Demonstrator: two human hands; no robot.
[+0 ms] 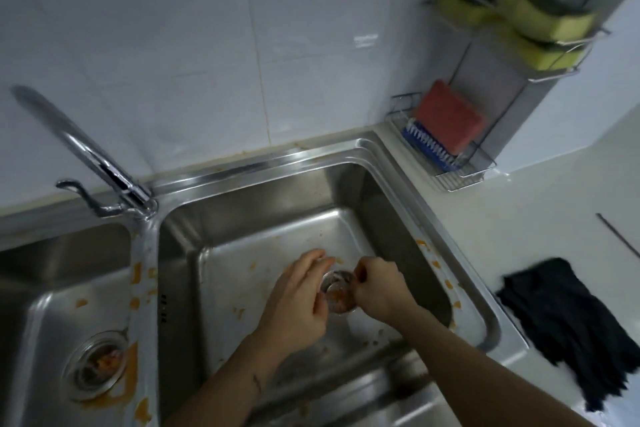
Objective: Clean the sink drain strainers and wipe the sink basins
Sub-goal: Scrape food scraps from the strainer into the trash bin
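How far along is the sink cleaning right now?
Early. Nothing looks finished. In hand: left hand and right hand work at the right basin's strainer, still holding orange residue. Left: the left basin's strainer is dirty, and orange smears mark the divider and both basins.

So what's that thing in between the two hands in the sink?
The head view shows a round metal drain strainer with orange food bits inside. The left hand and the right hand both grip its rim.
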